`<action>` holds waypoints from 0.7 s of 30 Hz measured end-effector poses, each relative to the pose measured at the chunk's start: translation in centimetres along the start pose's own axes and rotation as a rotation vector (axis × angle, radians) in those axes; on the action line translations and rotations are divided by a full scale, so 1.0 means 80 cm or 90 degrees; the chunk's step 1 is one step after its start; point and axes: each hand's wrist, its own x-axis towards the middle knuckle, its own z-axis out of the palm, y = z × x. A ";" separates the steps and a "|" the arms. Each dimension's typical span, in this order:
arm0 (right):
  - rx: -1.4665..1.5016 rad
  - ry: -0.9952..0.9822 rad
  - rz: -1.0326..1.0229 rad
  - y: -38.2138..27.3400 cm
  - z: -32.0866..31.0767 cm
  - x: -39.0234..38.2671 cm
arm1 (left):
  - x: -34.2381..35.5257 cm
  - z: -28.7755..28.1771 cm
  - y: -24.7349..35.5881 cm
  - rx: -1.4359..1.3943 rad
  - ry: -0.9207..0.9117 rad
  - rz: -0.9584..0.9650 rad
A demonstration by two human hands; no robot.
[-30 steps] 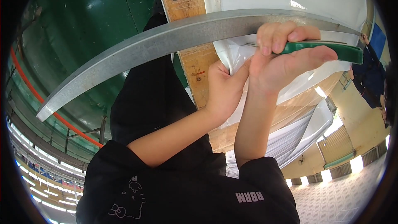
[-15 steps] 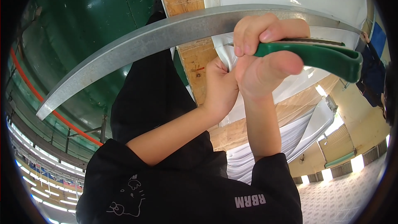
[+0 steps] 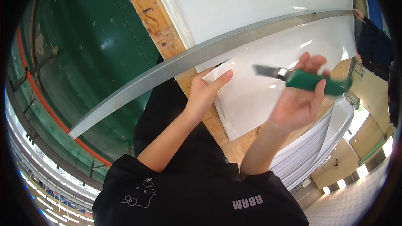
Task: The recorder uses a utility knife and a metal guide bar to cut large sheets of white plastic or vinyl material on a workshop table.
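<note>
Pinched between my left hand's thumb and fingers is the edge of a glossy white sheet, which curls over at the corner. My right hand grips a green-handled knife, raised to the right of my left hand; its silver blade points left and is blurred. A long grey metal bar runs across the white sheeting, just above both hands, bent by the lens, and extends past the wooden table edge on the left.
A green surface with an orange rail lies at the left. A stack of white sheets is at the lower right. Another person in dark clothes is at the far right, a hand at the bar's end.
My right hand has swung the knife rightward, away from my left hand and the sheet's corner, exposing the blade. The view has shifted, with the bar's middle appearing lower in the picture.
</note>
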 end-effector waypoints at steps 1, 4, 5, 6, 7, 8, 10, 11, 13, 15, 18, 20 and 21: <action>0.002 -0.005 -0.020 -0.014 -0.010 0.001 | -0.001 -0.002 0.010 0.119 -0.002 -0.019; -0.037 -0.115 -0.025 -0.043 -0.041 0.006 | -0.004 -0.007 0.021 0.465 0.013 0.057; -0.026 -0.141 0.035 -0.046 -0.025 0.007 | -0.006 -0.006 0.025 0.678 0.026 0.079; -0.014 -0.165 0.096 -0.043 -0.016 0.007 | -0.008 -0.004 0.024 0.684 0.024 0.069; -0.014 -0.154 0.097 -0.031 -0.010 0.000 | -0.011 -0.002 0.023 0.854 0.022 0.211; -0.088 -0.158 0.058 -0.013 -0.003 -0.006 | -0.011 -0.001 0.024 1.019 0.012 0.360; -0.237 -0.262 0.037 0.009 -0.008 -0.006 | -0.006 0.001 0.022 1.020 0.001 0.405; -0.268 -0.274 0.025 0.021 -0.009 -0.010 | -0.004 0.000 0.022 1.014 -0.001 0.459; -0.301 -0.165 0.016 0.038 0.005 -0.022 | -0.003 -0.005 0.025 1.026 -0.026 0.453; -0.350 -0.172 0.022 0.048 -0.002 -0.018 | -0.001 -0.007 0.027 1.035 -0.048 0.448; -0.442 -0.228 0.026 0.055 -0.010 -0.007 | 0.000 -0.003 0.030 1.084 -0.067 0.471; -0.494 -0.309 0.001 0.062 -0.006 -0.004 | 0.000 -0.008 0.034 1.100 -0.138 0.445; -0.542 -0.357 -0.030 0.059 0.004 -0.002 | 0.000 -0.011 0.035 1.099 -0.137 0.438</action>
